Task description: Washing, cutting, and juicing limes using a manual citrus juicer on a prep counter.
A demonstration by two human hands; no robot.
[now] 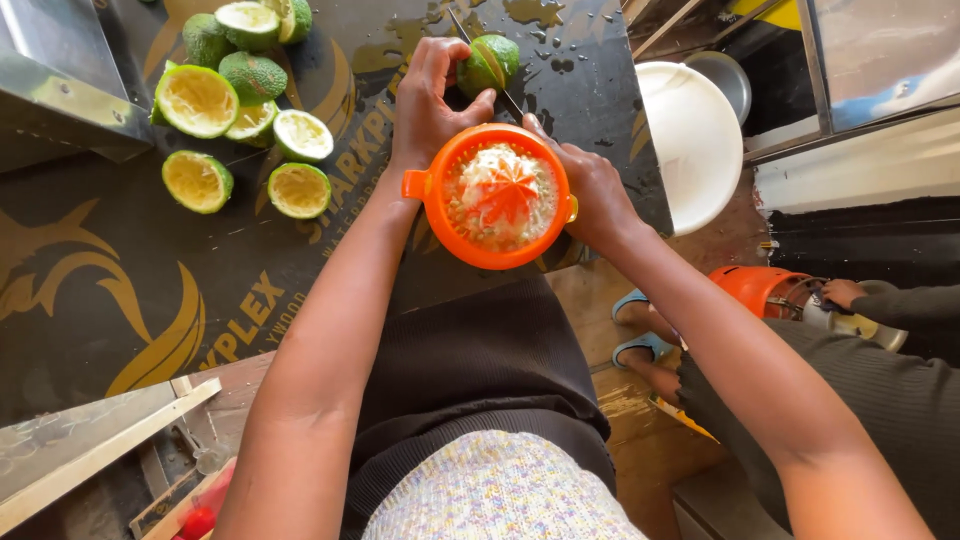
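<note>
Left hand (432, 95) pins a green citrus (490, 62) on the wet bench (120, 290), fingers curled over it, just behind the orange juicer (500, 195). Right hand (590, 185) grips a knife (505, 98), fist closed on the handle, blade at the fruit. Best kept steady, fingertips tucked back, blade through the middle. Cut halves (245, 130) lie left. The bench sheet is black with gold lettering and swooshes.

wet dark board (120, 290), halved green citrus (240, 110)
</note>
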